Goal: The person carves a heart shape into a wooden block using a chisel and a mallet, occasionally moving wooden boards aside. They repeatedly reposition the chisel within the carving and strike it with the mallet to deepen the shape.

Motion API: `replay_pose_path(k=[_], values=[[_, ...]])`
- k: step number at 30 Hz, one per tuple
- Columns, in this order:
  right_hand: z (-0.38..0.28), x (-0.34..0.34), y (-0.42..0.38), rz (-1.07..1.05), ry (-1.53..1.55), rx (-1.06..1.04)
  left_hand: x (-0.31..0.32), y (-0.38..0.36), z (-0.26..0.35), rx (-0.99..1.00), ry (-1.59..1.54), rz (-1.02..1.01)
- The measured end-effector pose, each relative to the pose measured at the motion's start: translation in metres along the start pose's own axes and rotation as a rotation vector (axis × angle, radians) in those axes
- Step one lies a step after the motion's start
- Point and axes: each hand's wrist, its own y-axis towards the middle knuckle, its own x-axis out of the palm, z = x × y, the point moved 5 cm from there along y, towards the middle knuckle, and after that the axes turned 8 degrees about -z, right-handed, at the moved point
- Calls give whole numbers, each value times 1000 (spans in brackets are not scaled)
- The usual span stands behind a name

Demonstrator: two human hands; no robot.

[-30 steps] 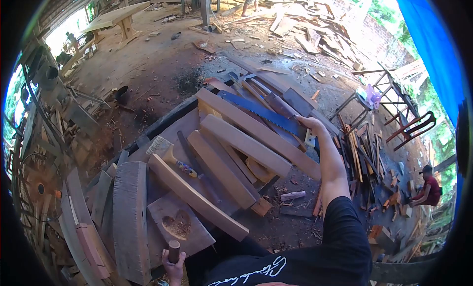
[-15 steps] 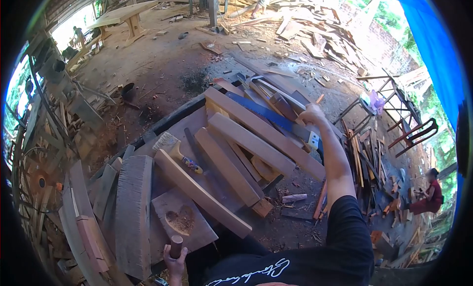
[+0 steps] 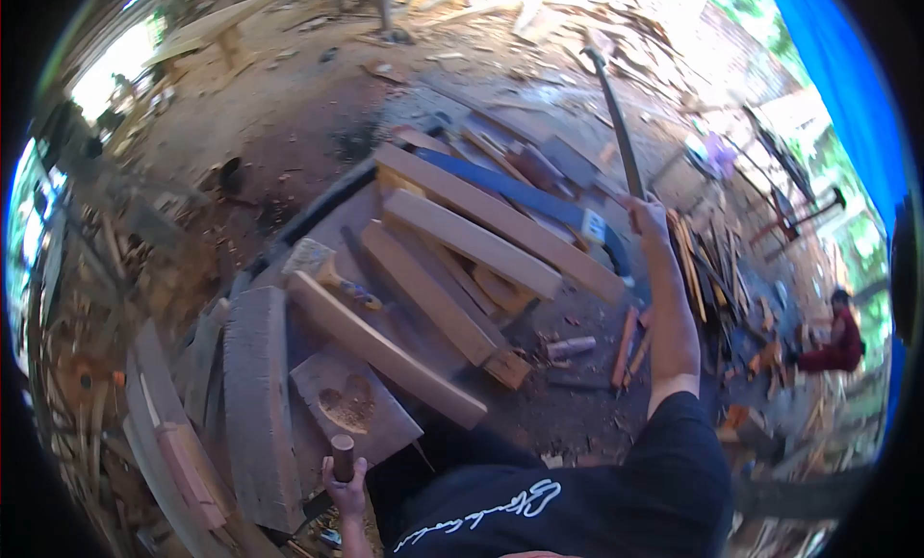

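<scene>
My left hand (image 3: 348, 493) is wrapped round a brown cylindrical wooden handle (image 3: 343, 454), whose lower end is hidden. Just above it lies a board (image 3: 387, 418) with a carved hollow shaped like a heart, wood chips inside. My right hand (image 3: 647, 216), at the end of my outstretched arm, grips a long, thin-handled tool (image 3: 621, 125) with a small crosswise head. That tool points up and away, raised off the bench. Beside the right hand lies a handsaw (image 3: 510, 185) with a blue blade. A wide paint brush (image 3: 332, 274) rests left of a curved wooden piece (image 3: 385, 351).
Several thick wooden bars (image 3: 472, 242) lie across the bench. A rough curved plank (image 3: 258, 404) stands at the left. Beyond are stacked strips (image 3: 707, 265), chairs (image 3: 794, 212) and scrap wood on the ground. A person in red (image 3: 835, 339) sits at the far right.
My right hand has lifted the long tool from among the things beside the saw and swung it upright, moving slightly right. My left hand still holds the handle. The view has shifted a little.
</scene>
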Motion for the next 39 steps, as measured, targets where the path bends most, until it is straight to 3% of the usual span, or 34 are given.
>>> replay_pose_path(k=[6,9,11,15,17,21,23,25,29,31,32,33,37,39], values=[[59,-113,-122,317,413,178,-1,3,-17,-56,6,-82],[141,-151,-176,419,413,329,-9,12,-38,-29,49,-125],[214,-158,-216,452,486,335,-12,8,-28,-51,103,-34],[321,-125,-309,441,593,738,-12,11,-24,-35,73,-65],[394,-97,-341,376,770,898,-10,11,-20,-78,73,-62],[447,-25,-395,375,1300,1226,-7,9,-8,-54,65,-88],[469,-2,-413,305,1433,1268,-5,6,-1,-47,80,-68],[476,11,-421,379,1390,1296,-19,19,-21,-56,96,-95],[484,-9,-413,348,1563,1186,-11,11,-10,-17,67,-58],[481,-43,-399,447,1529,1106,-15,17,-16,-37,65,-71],[474,-62,-393,399,1412,1054,-17,19,-21,-64,64,-88],[470,-81,-387,515,1261,1057,-14,19,-20,-62,60,-89],[448,-132,-376,363,463,1050,-7,13,-12,-54,19,-47],[417,-156,-365,491,216,942,-9,11,-12,-53,68,-53]])
